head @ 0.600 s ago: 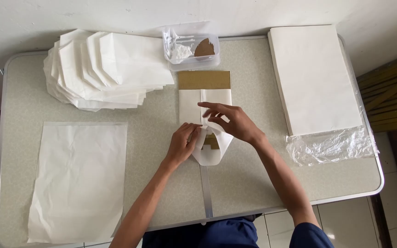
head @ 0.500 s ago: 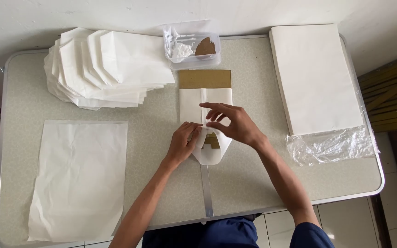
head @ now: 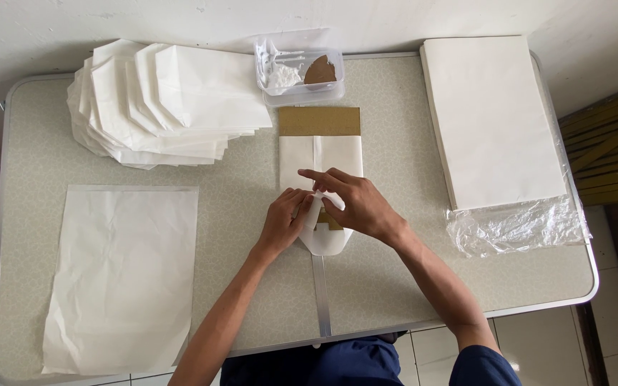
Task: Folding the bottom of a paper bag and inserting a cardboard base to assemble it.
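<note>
Head view looks straight down on the surface (head: pixel 395 286); at its centre lies a white paper bag (head: pixel 320 161) with a brown card strip (head: pixel 320 121) showing at its twelve o'clock end; both hands meet at the bag's six o'clock end, where the paper is folded to a point; the left hand (head: pixel 284 225) pinches the fold, seemingly to keep the crease from springing back; the right hand (head: pixel 355 204) presses on the flap, forefinger stretched flat toward nine o'clock; a fanned pile of finished bags (head: pixel 166 100) sits at ten o'clock, a clear tub (head: pixel 298 71) at twelve, a stack of sheets (head: pixel 491 118) at two, one loose sheet (head: pixel 119 275) at eight.
</note>
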